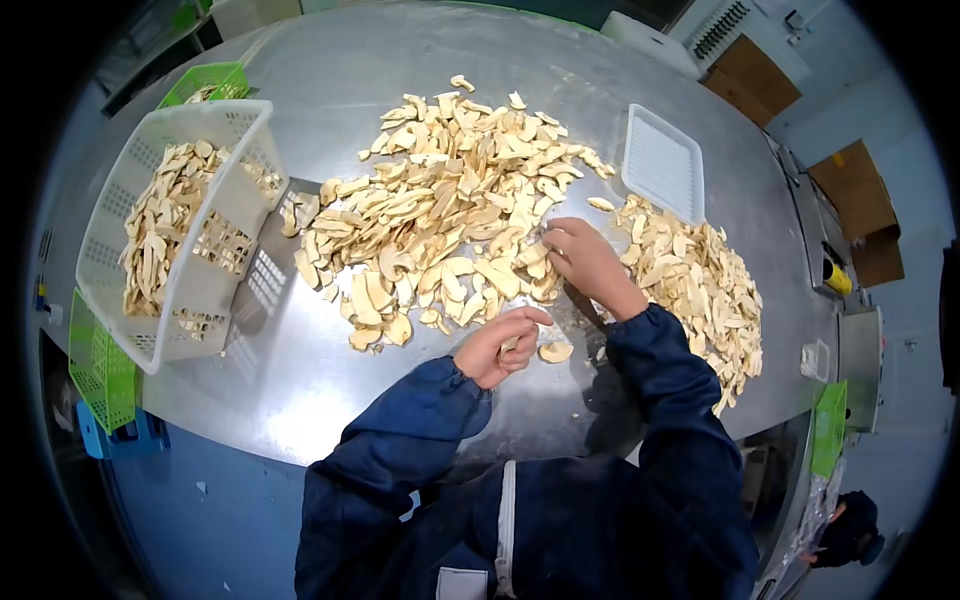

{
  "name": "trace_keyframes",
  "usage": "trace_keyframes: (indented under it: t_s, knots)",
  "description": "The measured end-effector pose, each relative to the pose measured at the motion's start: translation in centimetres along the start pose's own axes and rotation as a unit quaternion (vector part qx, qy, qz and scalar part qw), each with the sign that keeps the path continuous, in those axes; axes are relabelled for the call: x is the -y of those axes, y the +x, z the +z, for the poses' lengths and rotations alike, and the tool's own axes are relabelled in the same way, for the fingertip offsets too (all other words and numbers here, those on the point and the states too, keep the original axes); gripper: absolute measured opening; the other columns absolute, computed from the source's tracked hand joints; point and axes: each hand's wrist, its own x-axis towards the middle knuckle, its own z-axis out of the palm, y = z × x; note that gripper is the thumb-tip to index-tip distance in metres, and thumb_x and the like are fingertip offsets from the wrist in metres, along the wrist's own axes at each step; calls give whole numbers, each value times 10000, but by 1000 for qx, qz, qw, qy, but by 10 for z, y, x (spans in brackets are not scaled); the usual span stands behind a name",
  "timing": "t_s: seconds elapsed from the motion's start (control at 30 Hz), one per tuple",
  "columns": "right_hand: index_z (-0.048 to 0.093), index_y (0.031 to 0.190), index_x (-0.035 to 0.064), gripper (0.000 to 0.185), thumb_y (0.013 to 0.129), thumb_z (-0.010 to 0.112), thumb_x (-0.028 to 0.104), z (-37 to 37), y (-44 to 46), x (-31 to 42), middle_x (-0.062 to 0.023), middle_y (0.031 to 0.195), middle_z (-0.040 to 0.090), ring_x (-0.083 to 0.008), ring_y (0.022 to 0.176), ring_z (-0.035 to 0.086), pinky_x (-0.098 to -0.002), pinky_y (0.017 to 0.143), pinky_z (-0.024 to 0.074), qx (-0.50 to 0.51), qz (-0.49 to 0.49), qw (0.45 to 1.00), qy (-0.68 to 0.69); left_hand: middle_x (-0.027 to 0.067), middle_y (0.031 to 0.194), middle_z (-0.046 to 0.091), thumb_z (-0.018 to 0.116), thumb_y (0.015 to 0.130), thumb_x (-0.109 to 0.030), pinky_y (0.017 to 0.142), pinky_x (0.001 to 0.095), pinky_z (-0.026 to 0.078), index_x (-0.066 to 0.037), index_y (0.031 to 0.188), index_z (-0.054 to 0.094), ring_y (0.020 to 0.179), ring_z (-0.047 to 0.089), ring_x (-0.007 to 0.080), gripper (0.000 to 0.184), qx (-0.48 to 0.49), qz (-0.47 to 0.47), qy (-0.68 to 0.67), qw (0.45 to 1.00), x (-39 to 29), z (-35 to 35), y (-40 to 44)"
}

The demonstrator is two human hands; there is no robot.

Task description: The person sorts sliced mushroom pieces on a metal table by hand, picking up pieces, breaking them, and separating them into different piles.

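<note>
A wide pile of pale dried mushroom slices (pixel 440 200) is spread over the metal table. At its right edge my right hand (pixel 592 262) has its fingers bent together on a mushroom slice (pixel 538 258). My left hand (pixel 500 347) is held just in front of the pile, fingers curled in and the index finger pointing right. A pale bit shows among its curled fingers, too small to name. Close to its fingertips lies a single loose slice (pixel 555 352). A second heap of slices (pixel 695 285) lies to the right, beside my right forearm.
On the left stands a white perforated basket (pixel 225 235) holding more slices, with green baskets (pixel 103 365) near it. A shallow white tray (pixel 662 165) sits behind the right heap. Cardboard boxes (pixel 855 200) are beyond the table (pixel 330 400), and another person (pixel 850 530) is at lower right.
</note>
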Motion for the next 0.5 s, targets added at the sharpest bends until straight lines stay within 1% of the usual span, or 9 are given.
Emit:
trace_keyframes:
  t_s: [0.1, 0.2, 0.23, 0.33, 0.37, 0.47, 0.5]
  knots:
    - [618, 894, 27, 145, 779, 572, 102, -4, -7, -2, -143, 967, 609, -321, 937, 563, -376, 812, 448, -2, 87, 992, 88, -21, 648, 370, 437, 922, -156, 432, 187, 221, -1, 1093, 496, 492, 301, 49, 239, -22, 2, 1, 1000, -1, 4, 0]
    - [624, 867, 23, 134, 769, 583, 103, -16, -12, 2, -138, 899, 619, -317, 905, 571, -373, 790, 451, -14, 168, 985, 26, -24, 652, 366, 440, 919, -154, 426, 183, 212, 9, 1100, 492, 496, 298, 45, 249, -23, -22, 10, 999, -3, 7, -1]
    - [617, 935, 32, 192, 755, 591, 96, -18, -14, 5, -131, 936, 620, -315, 913, 569, -368, 793, 453, -12, 143, 990, -6, -25, 653, 365, 442, 918, -153, 424, 182, 208, 14, 1104, 491, 499, 297, 42, 255, -20, -34, 14, 999, -4, 8, -1]
    - [596, 1013, 32, 268, 753, 594, 96, -6, -14, 28, -128, 961, 620, -314, 927, 568, -369, 792, 456, -50, 47, 994, 81, -21, 649, 393, 442, 913, -151, 415, 166, 207, 12, 1130, 489, 506, 306, 28, 276, 28, -83, 40, 995, -5, 10, 0]
    - [571, 1069, 28, 335, 744, 605, 103, 2, -13, 31, -127, 985, 616, -306, 928, 572, -369, 795, 457, -53, -11, 997, 64, -20, 651, 399, 444, 913, -152, 413, 164, 206, 12, 1136, 488, 502, 302, 25, 281, 31, -82, 46, 995, -4, 10, 0]
    - [593, 1000, 22, 287, 730, 622, 112, 17, -13, 37, -130, 944, 626, -299, 891, 587, -380, 780, 459, -74, -28, 997, -16, -19, 658, 410, 449, 912, -152, 408, 162, 204, 11, 1146, 489, 488, 293, 22, 289, 29, -75, 62, 995, 0, 7, 1]
    - [599, 925, 16, 204, 748, 612, 117, 13, -14, 36, -121, 809, 632, -275, 785, 614, -352, 695, 472, -70, -20, 997, -23, -19, 659, 410, 449, 912, -150, 408, 162, 206, 10, 1144, 491, 482, 289, 23, 285, 20, -70, 66, 995, 1, 6, 1]
